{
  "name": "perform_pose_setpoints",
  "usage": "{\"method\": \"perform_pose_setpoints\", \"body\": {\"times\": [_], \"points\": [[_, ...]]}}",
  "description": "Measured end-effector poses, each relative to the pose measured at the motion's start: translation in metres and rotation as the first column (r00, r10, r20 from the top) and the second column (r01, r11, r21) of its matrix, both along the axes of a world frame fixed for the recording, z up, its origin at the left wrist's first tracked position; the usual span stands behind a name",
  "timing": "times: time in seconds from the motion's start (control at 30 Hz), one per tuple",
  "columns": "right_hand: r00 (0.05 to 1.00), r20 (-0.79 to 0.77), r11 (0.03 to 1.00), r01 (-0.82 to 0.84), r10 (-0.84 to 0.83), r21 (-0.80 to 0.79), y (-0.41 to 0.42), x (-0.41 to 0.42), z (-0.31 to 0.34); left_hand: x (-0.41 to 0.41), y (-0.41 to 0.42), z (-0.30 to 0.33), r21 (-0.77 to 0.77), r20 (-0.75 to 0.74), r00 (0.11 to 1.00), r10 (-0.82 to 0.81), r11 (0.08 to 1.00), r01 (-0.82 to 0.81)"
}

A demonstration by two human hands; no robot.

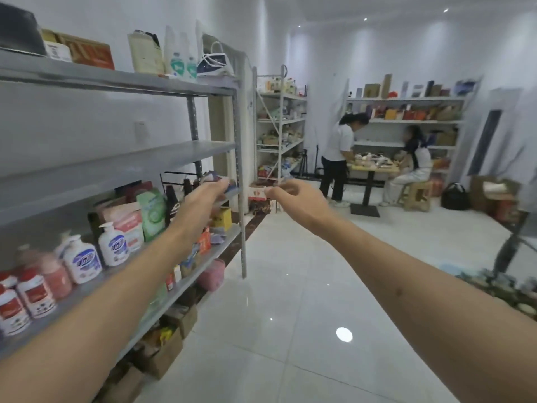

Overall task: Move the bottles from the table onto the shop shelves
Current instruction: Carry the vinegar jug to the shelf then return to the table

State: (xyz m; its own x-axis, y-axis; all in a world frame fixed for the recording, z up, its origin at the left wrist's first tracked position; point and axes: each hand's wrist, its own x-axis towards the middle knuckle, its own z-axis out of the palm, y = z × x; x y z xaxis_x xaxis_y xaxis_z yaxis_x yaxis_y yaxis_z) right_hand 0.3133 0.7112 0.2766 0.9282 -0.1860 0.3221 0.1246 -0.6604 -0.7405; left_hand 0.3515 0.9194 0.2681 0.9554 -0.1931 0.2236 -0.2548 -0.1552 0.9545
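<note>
Two bare forearms stretch out, so two hands: a left hand and a right hand. On the grey shelf unit, three white pump bottles with blue labels stand together, and beside them two pinkish pump bottles, blurred. At the near end, three red-and-white bottles can be counted. Up top, two clear bottles with green labels. Across the room, two more shelf units, two people, one at each side of one surface, and one stool.

Labels on pump bottles and red-capped jars too blurred to read.
</note>
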Motion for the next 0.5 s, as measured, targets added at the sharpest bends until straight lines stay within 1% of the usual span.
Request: {"method": "perform_pose_setpoints", "body": {"times": [0.2,0.5], "points": [[0.988,-0.022,0.987,0.155,-0.154,0.043,-0.090,-0.086,-0.011,-0.055,-0.100,-0.011,-0.001,0.006,0.987,-0.159,0.987,0.159],[0.946,-0.086,0.943,0.321,-0.314,0.086,-0.220,-0.244,-0.060,-0.190,-0.241,-0.055,-0.018,-0.069,0.939,-0.336,0.942,0.336]]}}
